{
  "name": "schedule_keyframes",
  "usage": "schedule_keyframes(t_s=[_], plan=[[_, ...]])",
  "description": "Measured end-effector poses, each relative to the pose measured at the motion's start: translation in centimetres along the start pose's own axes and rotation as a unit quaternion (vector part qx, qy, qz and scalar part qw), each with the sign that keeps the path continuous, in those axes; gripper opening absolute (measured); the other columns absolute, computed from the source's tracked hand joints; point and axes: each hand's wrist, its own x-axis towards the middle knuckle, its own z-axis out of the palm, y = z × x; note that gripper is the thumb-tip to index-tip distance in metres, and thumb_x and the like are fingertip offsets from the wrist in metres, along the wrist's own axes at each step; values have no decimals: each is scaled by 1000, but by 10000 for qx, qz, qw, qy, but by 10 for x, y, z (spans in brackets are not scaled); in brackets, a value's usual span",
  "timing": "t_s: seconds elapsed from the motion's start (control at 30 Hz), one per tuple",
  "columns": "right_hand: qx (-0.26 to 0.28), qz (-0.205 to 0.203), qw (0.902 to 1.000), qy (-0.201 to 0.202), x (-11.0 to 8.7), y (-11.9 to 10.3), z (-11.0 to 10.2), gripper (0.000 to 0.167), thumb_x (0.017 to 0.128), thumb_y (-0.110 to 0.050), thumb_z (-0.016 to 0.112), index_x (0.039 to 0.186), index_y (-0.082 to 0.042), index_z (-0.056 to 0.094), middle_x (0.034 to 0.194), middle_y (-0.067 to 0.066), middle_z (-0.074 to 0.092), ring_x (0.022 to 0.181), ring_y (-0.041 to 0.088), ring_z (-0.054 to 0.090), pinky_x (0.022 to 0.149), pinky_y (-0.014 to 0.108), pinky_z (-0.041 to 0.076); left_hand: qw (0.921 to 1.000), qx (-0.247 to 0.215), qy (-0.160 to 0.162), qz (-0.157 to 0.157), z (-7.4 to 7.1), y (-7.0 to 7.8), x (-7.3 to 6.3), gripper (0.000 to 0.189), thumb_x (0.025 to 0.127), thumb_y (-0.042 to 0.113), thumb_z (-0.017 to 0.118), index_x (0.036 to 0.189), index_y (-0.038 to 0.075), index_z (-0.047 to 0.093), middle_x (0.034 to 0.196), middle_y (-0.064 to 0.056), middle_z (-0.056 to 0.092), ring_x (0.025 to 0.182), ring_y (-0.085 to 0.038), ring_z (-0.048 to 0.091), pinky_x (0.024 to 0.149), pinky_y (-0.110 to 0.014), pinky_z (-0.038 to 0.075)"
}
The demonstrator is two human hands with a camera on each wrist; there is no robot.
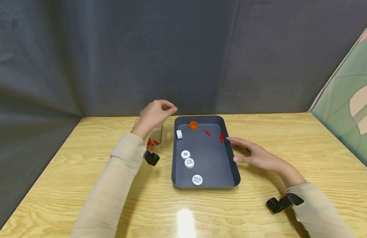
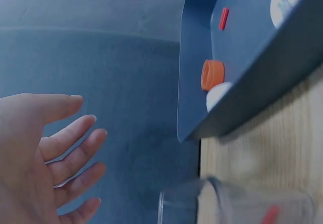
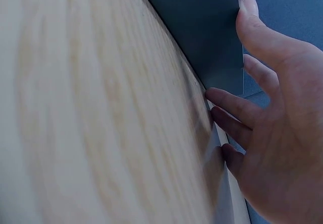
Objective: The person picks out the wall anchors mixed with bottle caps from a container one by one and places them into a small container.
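Note:
My left hand point(image 1: 158, 114) is raised above a clear box point(image 1: 156, 136) standing left of the dark grey tray point(image 1: 205, 170). Its loosely bent fingers point(image 2: 83, 153) hold nothing in the left wrist view. Red sticks point(image 1: 149, 142) lie at the bottom of the clear box, partly hidden by the wrist. On the other side, my right hand point(image 1: 254, 155) has its fingertips at the tray's right wall, thumb apart from the fingers. Inside the tray lie several small red sticks point(image 1: 207, 133), an orange cap point(image 1: 193, 125) and several white round caps point(image 1: 197, 179), one tipped on its side.
The tray and box stand on a light wooden table point(image 1: 82, 165). A dark cloth point(image 1: 159, 49) hangs behind the table's far edge and along the left. To the right is a green patterned panel point(image 1: 347, 99).

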Motion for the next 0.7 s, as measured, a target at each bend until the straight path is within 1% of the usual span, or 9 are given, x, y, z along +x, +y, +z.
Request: schedule_keyframes(t_s=[0.07, 0.17, 0.3, 0.5, 0.7], plan=[[-5, 2, 10000, 4, 1, 0, 1, 71, 93, -23, 71, 153, -13, 37, 153, 14, 40, 141, 35, 35, 104, 13, 30, 9999, 68, -88, 41, 2, 6, 4, 27, 97, 44, 61, 113, 25, 72, 110, 7, 67, 102, -16, 61, 94, -49, 41], [-15, -15, 10000, -5, 3, 1, 1, 71, 92, -24, 72, 153, -14, 37, 153, 14, 40, 141, 34, 35, 105, 13, 30, 9994, 292, -166, 104, 6, 15, 9, 26, 96, 43, 62, 111, 25, 73, 108, 8, 69, 99, -15, 62, 91, -47, 43], [18, -31, 10000, -19, 4, 2, 3, 72, 92, -24, 72, 153, -12, 37, 152, 14, 40, 141, 34, 35, 105, 13, 29, 9980, 545, -297, 145, 13, 21, 18, 24, 96, 43, 62, 108, 26, 74, 108, 9, 69, 98, -14, 63, 88, -44, 44], [59, -40, 10000, -9, 2, 2, 5, 72, 92, -22, 72, 153, -10, 36, 153, 16, 38, 141, 36, 34, 104, 11, 29, 9964, 501, -663, 189, 29, 29, 30, 23, 96, 43, 62, 108, 28, 75, 114, 8, 68, 103, -15, 62, 92, -45, 42], [12, -125, 9999, -21, 2, 1, 4, 71, 93, -21, 71, 153, -10, 36, 153, 18, 38, 140, 38, 35, 107, 19, 30, 9937, 325, -1029, 294, 43, 41, 33, 22, 96, 41, 64, 107, 27, 76, 119, 6, 67, 109, -17, 61, 100, -51, 39]])
